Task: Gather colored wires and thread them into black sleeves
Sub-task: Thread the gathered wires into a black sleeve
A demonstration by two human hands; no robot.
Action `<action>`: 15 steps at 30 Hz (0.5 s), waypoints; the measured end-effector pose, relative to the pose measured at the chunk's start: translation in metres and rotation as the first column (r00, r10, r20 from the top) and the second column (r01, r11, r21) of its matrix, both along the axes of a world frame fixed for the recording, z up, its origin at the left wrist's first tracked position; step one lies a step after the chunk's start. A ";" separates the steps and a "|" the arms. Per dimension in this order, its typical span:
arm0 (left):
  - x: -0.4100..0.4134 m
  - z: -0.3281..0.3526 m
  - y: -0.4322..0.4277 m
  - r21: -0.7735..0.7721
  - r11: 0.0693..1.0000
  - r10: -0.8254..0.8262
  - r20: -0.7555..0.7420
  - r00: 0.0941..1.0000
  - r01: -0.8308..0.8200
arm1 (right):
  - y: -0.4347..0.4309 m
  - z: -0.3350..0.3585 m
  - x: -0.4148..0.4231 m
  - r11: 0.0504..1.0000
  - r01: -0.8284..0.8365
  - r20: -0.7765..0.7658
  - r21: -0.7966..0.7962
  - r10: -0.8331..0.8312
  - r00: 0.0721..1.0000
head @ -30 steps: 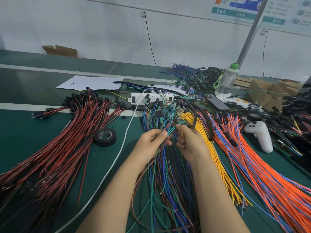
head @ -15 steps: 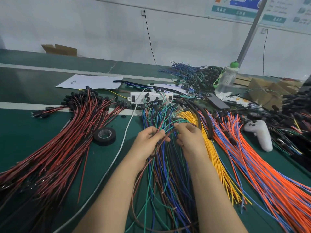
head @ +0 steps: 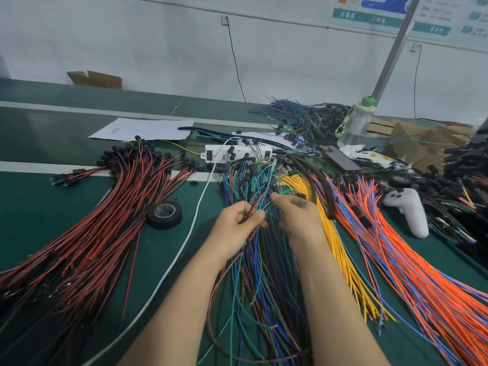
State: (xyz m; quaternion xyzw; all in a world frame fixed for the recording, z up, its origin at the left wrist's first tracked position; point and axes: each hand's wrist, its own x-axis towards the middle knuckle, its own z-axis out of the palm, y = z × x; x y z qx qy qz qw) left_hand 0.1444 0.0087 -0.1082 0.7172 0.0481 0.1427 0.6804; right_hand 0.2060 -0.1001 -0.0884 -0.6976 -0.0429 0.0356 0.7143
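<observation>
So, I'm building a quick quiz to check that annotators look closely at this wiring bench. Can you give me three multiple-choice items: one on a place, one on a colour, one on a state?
1. Where does the black tape roll lie?
A. just left of the white cable, beside the red-and-black wires
B. at the far right
C. held in the air

2. What colour is the bundle just right of the right hand?
A. white
B. yellow
C. pink

3. What is the left hand doing?
A. lying flat and open
B. pinching wires of the blue-green-brown bundle
C. curled on nothing

Answers:
1 A, the roll lies flat between those two.
2 B, a yellow bundle runs past that hand's outer side.
3 B, its thumb and fingers close on a few strands.
</observation>
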 end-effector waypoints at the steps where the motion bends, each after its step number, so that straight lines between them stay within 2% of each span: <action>1: 0.000 0.000 0.000 0.008 1.000 0.002 -0.001 1.000 -0.002 | 0.002 0.000 -0.001 0.999 0.030 0.022 0.013 -0.030 0.999; 7: -0.002 0.000 0.001 0.021 1.000 0.023 -0.023 0.999 -0.022 | 0.003 0.000 0.000 0.984 0.129 0.153 -0.124 -0.109 0.982; 9: -0.002 0.001 0.001 0.061 0.998 0.032 -0.028 0.999 -0.030 | 0.000 0.003 0.000 0.979 0.161 0.219 -0.127 -0.131 0.967; 11: -0.002 0.002 0.000 0.092 0.995 0.026 -0.022 0.999 -0.024 | 0.001 0.007 -0.002 0.981 0.106 0.263 -0.162 -0.060 0.963; 15: -0.002 0.003 0.000 0.126 0.992 0.032 -0.023 0.999 -0.028 | 0.002 0.008 -0.006 0.954 0.033 0.228 -0.298 0.038 0.973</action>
